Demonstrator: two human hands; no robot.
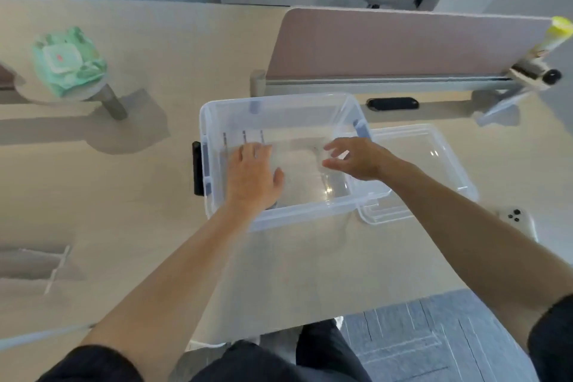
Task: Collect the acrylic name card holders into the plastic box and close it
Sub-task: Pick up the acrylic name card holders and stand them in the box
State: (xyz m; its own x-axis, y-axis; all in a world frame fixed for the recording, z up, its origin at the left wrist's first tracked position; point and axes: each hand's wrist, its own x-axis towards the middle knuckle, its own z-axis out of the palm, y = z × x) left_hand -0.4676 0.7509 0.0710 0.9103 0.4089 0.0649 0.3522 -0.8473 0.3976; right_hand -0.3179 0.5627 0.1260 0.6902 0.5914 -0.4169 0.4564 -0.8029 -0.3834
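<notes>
- I read the plastic box (279, 99) as standing open on the table (148, 201), directly in front of the person.
- Some acrylic name card holders (245, 141) already appear to be inside, along the left half of the box. They are clear, so I cannot give a count; only a few dark upright edges show.
- The left hand (251, 174) is inside the box with fingers straight and flat, laid on or just over those holders. It grasps nothing.
- The right hand (356, 158) is inside the right half of the box, fingers loosely curled and thumb apart from them. I cannot tell whether a clear holder sits between them or the hand is empty.
- At least one more holder (46, 263) lies on the table at the far left, well apart from the box. In my judgement it remains to be collected.
- The lid (434, 158) lies on the table just right of the box, its near edge tucked against the box. It is not yet fitted, so closing is outstanding.
- My estimate: collection is partly done, with one or more pickups and the lid step left.
- Writing: the green wipes pack (68, 62) carries print, but it is too blurred to read. I find no legible label on the box or lid.
</notes>
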